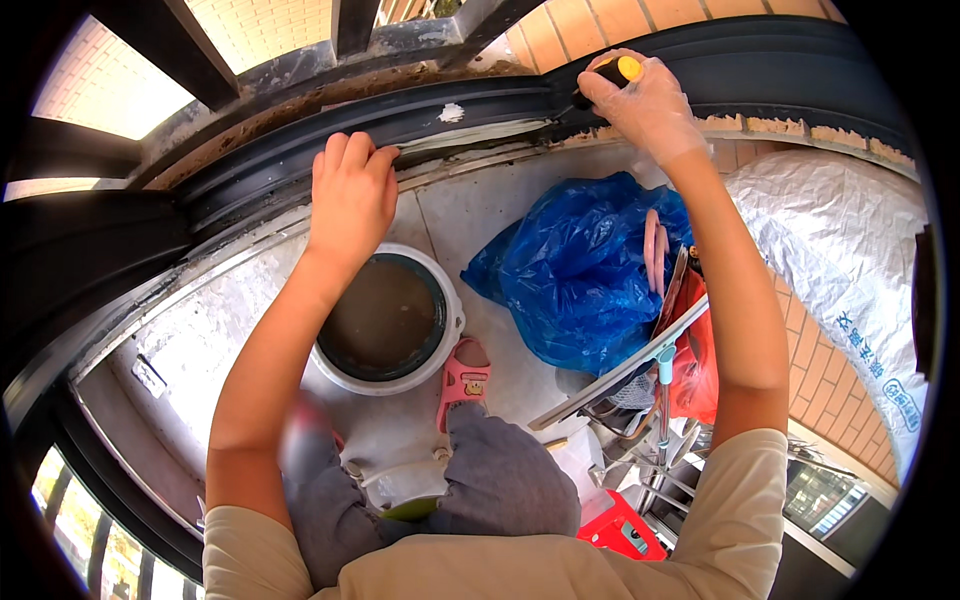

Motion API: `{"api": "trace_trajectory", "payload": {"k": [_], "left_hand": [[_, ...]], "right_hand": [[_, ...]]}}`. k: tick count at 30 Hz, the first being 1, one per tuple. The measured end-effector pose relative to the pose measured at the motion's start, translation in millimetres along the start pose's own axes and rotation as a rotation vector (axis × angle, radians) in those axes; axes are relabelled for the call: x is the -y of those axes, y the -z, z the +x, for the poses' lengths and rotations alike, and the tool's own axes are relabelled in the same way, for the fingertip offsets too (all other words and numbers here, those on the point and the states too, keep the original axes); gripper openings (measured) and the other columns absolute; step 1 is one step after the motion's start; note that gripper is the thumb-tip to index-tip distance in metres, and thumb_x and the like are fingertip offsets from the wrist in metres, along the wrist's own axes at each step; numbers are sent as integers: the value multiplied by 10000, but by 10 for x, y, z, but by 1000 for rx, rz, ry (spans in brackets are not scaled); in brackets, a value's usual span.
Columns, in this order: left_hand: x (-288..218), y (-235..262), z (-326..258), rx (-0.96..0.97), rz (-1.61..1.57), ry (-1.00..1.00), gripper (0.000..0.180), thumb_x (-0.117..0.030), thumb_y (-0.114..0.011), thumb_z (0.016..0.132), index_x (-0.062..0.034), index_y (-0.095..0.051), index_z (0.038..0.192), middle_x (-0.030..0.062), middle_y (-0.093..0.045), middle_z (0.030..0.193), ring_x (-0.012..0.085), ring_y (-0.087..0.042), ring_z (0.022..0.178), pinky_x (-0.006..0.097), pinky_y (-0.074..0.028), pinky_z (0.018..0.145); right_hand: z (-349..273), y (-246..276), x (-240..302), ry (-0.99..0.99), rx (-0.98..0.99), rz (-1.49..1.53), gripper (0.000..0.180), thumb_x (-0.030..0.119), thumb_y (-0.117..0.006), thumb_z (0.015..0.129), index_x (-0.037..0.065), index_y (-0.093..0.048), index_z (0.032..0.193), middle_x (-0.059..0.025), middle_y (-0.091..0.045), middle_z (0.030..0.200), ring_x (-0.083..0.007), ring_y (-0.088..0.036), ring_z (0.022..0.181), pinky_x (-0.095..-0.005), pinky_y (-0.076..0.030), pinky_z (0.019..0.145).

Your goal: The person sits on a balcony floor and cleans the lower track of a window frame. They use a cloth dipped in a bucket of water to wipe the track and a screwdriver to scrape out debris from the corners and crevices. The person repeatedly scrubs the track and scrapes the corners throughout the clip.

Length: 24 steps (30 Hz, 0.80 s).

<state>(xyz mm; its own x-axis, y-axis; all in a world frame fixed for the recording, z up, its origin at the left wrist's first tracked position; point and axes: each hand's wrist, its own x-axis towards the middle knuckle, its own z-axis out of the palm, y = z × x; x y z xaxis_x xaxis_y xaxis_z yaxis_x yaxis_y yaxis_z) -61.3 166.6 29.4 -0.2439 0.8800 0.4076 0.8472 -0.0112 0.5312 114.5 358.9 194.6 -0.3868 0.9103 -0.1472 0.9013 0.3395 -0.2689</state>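
1. While our right hand [655, 110] is grasping a tool [630, 68], its fingers are wrapping the handle, and the yellow end is showing between them. A thin, clear glove [690, 140] is covering this hand.
2. Just left of those fingers, the tool's dark lower end is meeting or overlapping the dark frame [500, 108]; we are failing to make out whether it is touching.
3. Our left hand [354, 190] is resting with its back up, its fingers bending at the near edge of the frame. Whether they are pinching anything underneath, we cannot tell.
4. Between the two sets of fingers, a pale strip [480, 133] is running along the frame. A white patch [452, 113] is clinging to the frame, just beyond and to the right of the left fingers.
5. Nearer us than the left fingers, a bucket [453, 300] is standing on the floor [510, 395], holding murky water [378, 315].
6. Nearer us than the right fingers, a blue bag [575, 275] is lying crumpled, with pink loops [655, 250] showing at its right side.
7. To the right of the right fingers and nearer us, a white sack [830, 220] is spreading out.
8. Well below the left fingers, we are wearing a pink sandal [466, 382], close beside the bucket.
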Motion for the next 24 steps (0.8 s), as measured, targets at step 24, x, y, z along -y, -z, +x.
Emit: {"api": "trace_trajectory", "payload": {"k": [24], "left_hand": [[0,-28,11,-18,13,-3,203,-32,-641,702,-56,-663,902,53,-495,820,242,-482,830,364,-393,715]], "right_hand": [[-66,-43,82,136,-12,-214,473,405,-673,731,-33,-643,909,-225,-644,887,-331,-637,851,-382,-501,782]]}}
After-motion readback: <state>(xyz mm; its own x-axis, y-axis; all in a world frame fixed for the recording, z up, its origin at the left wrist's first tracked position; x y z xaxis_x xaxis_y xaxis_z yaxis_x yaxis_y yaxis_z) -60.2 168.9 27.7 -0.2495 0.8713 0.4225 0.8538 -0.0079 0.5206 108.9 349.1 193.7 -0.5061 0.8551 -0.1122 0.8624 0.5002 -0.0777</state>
